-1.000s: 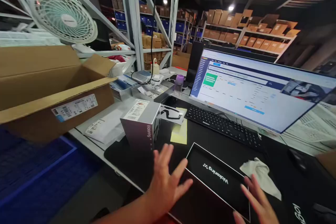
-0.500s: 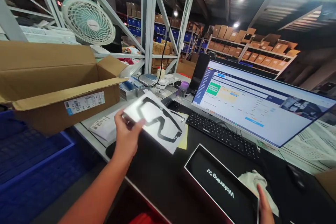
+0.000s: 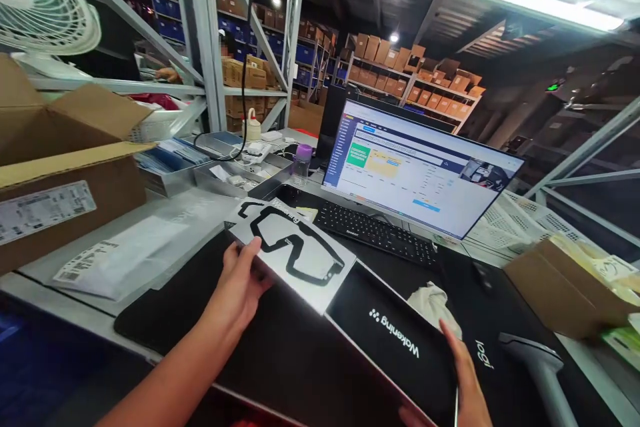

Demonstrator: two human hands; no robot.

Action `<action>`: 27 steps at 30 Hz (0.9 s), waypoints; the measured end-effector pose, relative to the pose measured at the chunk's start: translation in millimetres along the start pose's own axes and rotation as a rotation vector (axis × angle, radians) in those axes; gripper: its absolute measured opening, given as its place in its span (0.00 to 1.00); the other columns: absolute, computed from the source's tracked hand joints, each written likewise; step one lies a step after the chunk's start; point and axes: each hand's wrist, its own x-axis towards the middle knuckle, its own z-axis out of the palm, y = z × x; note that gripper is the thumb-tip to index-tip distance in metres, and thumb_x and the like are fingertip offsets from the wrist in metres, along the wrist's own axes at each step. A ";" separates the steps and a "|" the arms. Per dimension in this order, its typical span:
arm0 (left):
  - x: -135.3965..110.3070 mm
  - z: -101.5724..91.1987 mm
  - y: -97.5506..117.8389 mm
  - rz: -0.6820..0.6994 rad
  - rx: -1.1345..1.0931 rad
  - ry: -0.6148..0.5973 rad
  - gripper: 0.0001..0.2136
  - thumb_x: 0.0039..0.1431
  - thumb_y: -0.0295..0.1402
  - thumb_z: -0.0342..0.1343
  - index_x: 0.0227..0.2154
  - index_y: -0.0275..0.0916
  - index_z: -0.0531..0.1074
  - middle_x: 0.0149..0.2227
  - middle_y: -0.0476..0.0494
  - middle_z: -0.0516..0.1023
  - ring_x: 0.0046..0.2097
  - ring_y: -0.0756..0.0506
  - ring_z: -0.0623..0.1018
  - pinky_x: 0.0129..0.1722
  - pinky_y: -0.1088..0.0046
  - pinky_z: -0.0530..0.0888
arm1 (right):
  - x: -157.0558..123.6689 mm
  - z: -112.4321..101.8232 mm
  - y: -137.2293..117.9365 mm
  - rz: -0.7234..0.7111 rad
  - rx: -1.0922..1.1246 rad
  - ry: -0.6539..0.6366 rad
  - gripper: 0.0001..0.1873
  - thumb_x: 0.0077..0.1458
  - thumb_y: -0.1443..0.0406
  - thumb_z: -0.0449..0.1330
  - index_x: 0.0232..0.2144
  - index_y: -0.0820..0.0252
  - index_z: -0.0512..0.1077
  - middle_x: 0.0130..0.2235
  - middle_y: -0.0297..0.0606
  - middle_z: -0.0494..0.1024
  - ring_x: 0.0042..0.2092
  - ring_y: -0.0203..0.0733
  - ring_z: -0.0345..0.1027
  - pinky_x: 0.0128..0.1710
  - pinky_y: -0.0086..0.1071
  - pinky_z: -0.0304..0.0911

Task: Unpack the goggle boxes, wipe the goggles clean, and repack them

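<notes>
My left hand (image 3: pixel 245 280) grips a white box sleeve (image 3: pixel 295 250) printed with a black goggle-shaped outline, thumb on top and fingers beneath. Its right end meets a long black box (image 3: pixel 395 340) lettered "Wakening", which appears partly inside the sleeve. At the lower right my right hand (image 3: pixel 463 373) holds the far end of that black box, with the thumb along its edge and some fingers hidden below. Both pieces are in line above the black desk mat (image 3: pixel 185 307). Just behind the black box lies a crumpled white cloth (image 3: pixel 433 303).
A monitor (image 3: pixel 410 167) and keyboard (image 3: pixel 375 233) stand behind. At right are a barcode scanner (image 3: pixel 540 367) and a small carton (image 3: pixel 565 287). On the left, a plastic mailer (image 3: pixel 125 253) lies before a large open carton (image 3: pixel 65 193). A purple-lidded bottle (image 3: pixel 303 163) stands near metal trays (image 3: pixel 245 177).
The sleeve and black box, apart before, now meet end to end and seem to overlap. The view has swung right, bringing the scanner and small carton into sight.
</notes>
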 end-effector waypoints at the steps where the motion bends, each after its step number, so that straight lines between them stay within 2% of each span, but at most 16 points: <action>1: 0.4 -1.9 -3.9 0.016 0.023 -0.017 0.21 0.52 0.43 0.66 0.46 0.49 0.65 0.44 0.50 0.74 0.38 0.47 0.76 0.34 0.65 0.79 | 1.3 -1.1 -0.2 -0.013 0.005 -0.027 0.58 0.39 0.53 0.74 0.68 0.51 0.53 0.65 0.47 0.63 0.65 0.69 0.55 0.62 0.57 0.58; 3: -0.3 -5.3 -13.3 0.028 0.073 -0.040 0.22 0.52 0.45 0.66 0.46 0.50 0.64 0.45 0.50 0.74 0.39 0.47 0.76 0.36 0.65 0.79 | 2.8 -2.6 1.0 -0.026 0.010 -0.065 0.54 0.43 0.56 0.72 0.68 0.51 0.53 0.65 0.47 0.62 0.66 0.67 0.55 0.62 0.56 0.58; 6: -7.2 -5.7 -28.8 0.014 0.131 -0.055 0.21 0.55 0.48 0.62 0.47 0.52 0.62 0.49 0.51 0.72 0.43 0.47 0.76 0.37 0.65 0.79 | 3.3 1.9 1.3 -0.010 -0.013 -0.091 0.55 0.46 0.59 0.70 0.70 0.50 0.47 0.67 0.48 0.58 0.66 0.67 0.55 0.62 0.57 0.57; 10: -25.4 7.3 -45.3 -0.035 0.208 -0.106 0.20 0.58 0.50 0.59 0.48 0.53 0.59 0.53 0.50 0.70 0.47 0.45 0.75 0.38 0.66 0.78 | 5.9 29.0 -10.8 0.068 0.035 -0.094 0.68 0.44 0.60 0.72 0.71 0.52 0.29 0.68 0.53 0.54 0.67 0.65 0.54 0.63 0.59 0.54; 13: -43.4 21.8 -56.6 -0.070 0.259 -0.176 0.22 0.58 0.49 0.59 0.50 0.53 0.58 0.56 0.47 0.70 0.50 0.43 0.75 0.40 0.63 0.79 | 10.0 58.2 -24.7 0.056 0.124 -0.065 0.81 0.36 0.58 0.77 0.69 0.54 0.17 0.71 0.58 0.47 0.68 0.66 0.50 0.63 0.58 0.55; 15: -55.4 28.8 -65.7 -0.092 0.285 -0.225 0.24 0.58 0.49 0.59 0.52 0.52 0.57 0.58 0.44 0.69 0.52 0.41 0.76 0.42 0.60 0.79 | 14.1 71.0 -32.6 0.059 0.193 0.020 0.80 0.37 0.58 0.77 0.69 0.55 0.18 0.71 0.60 0.45 0.68 0.65 0.52 0.62 0.56 0.57; 17: -64.6 32.2 -75.3 -0.106 0.308 -0.272 0.27 0.58 0.53 0.57 0.55 0.53 0.54 0.60 0.40 0.67 0.55 0.38 0.75 0.43 0.58 0.79 | 19.6 72.2 -37.3 0.123 0.267 0.150 0.71 0.42 0.57 0.74 0.70 0.57 0.28 0.69 0.60 0.50 0.66 0.64 0.55 0.62 0.54 0.58; 19: -69.1 32.8 -82.1 -0.069 0.311 -0.361 0.35 0.55 0.60 0.55 0.60 0.54 0.49 0.64 0.36 0.63 0.59 0.35 0.72 0.43 0.56 0.80 | 25.0 62.8 -37.7 0.205 0.334 0.257 0.65 0.44 0.55 0.73 0.71 0.57 0.36 0.68 0.58 0.54 0.66 0.63 0.56 0.62 0.54 0.56; 21: -68.2 32.6 -83.0 0.002 0.306 -0.471 0.44 0.49 0.65 0.55 0.64 0.54 0.45 0.67 0.32 0.58 0.60 0.31 0.71 0.42 0.56 0.81 | 27.8 50.3 -34.0 0.237 0.403 0.310 0.66 0.43 0.51 0.73 0.71 0.56 0.37 0.68 0.56 0.55 0.66 0.65 0.55 0.63 0.56 0.54; 24: -58.5 34.2 -71.8 0.014 0.311 -0.546 0.53 0.41 0.63 0.63 0.67 0.56 0.44 0.67 0.34 0.60 0.59 0.29 0.72 0.41 0.58 0.81 | 23.4 42.6 -24.9 0.168 0.461 0.351 0.70 0.42 0.47 0.73 0.71 0.54 0.32 0.66 0.55 0.58 0.64 0.64 0.59 0.62 0.58 0.56; 27: -44.6 38.2 -54.4 -0.053 0.291 -0.536 0.50 0.43 0.60 0.65 0.67 0.57 0.49 0.66 0.40 0.63 0.61 0.29 0.70 0.43 0.57 0.80 | 15.6 51.5 -18.2 0.021 0.351 0.415 0.69 0.41 0.46 0.74 0.71 0.55 0.36 0.65 0.56 0.60 0.62 0.65 0.62 0.59 0.57 0.62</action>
